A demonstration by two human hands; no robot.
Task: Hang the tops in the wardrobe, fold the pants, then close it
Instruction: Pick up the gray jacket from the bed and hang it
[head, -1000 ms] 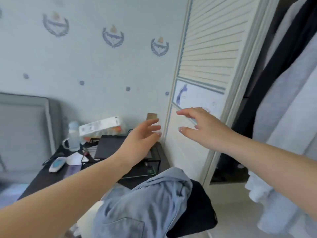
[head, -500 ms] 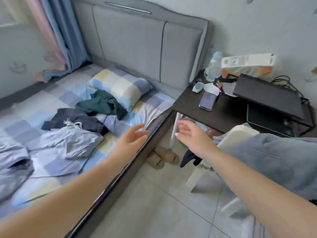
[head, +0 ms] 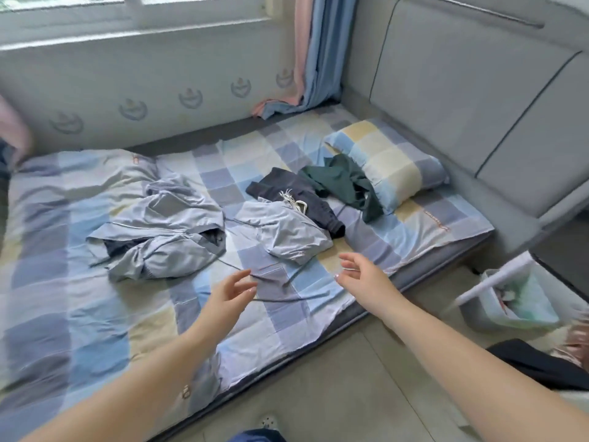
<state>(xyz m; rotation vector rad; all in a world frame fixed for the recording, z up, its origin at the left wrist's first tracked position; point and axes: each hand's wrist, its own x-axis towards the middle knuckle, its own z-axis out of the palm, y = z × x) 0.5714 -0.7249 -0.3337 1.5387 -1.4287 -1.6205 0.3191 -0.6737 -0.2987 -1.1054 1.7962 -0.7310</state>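
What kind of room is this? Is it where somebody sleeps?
Yes, most likely a bedroom. There is a bed with a checked sheet, a checked pillow beside a padded grey headboard, and loose clothes lying on the sheet, like the light grey garment.
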